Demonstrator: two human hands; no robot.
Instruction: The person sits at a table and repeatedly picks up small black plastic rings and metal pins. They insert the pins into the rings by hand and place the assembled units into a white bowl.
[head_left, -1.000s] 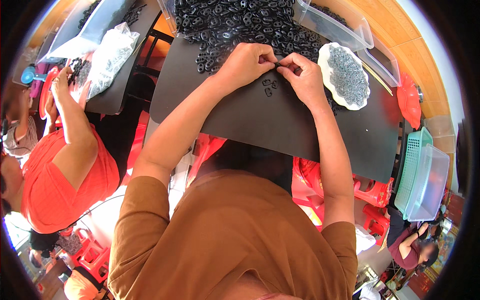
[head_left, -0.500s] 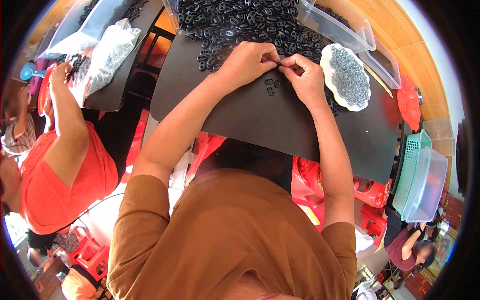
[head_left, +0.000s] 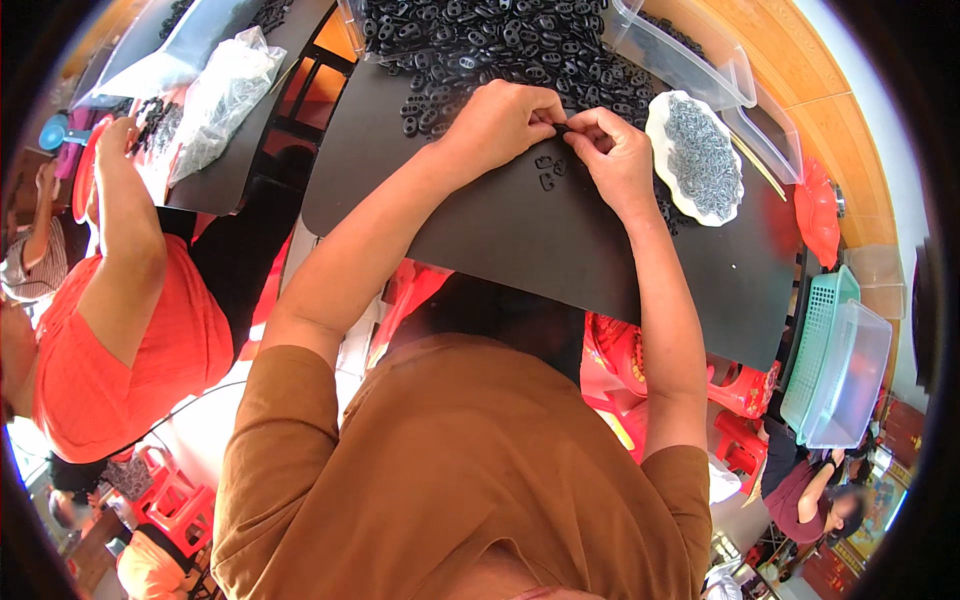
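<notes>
Over the dark table [head_left: 480, 235], my left hand [head_left: 505, 125] and my right hand [head_left: 612, 150] meet fingertip to fingertip. Both pinch one small black plastic piece [head_left: 562, 128], mostly covered by my fingers. Just below it lie several loose black plastic parts [head_left: 546, 172], hook-like in outline. Beyond my hands spreads a large heap of black oval pieces with two holes [head_left: 490, 45]. To the right of my right hand is a white scalloped dish [head_left: 655, 135] full of small shiny metal parts [head_left: 702, 160].
Clear plastic bins [head_left: 690, 50] stand at the far right, near a red scalloped plate [head_left: 818, 212]. A green basket [head_left: 815, 345] and a clear tub [head_left: 855, 375] are lower right. At the left, a person in red [head_left: 130, 340] works at another table beside a plastic bag [head_left: 225, 100].
My hands stay together on the black piece, with only slight finger movement. The whole view has shifted slightly. The person in red has moved a little.
</notes>
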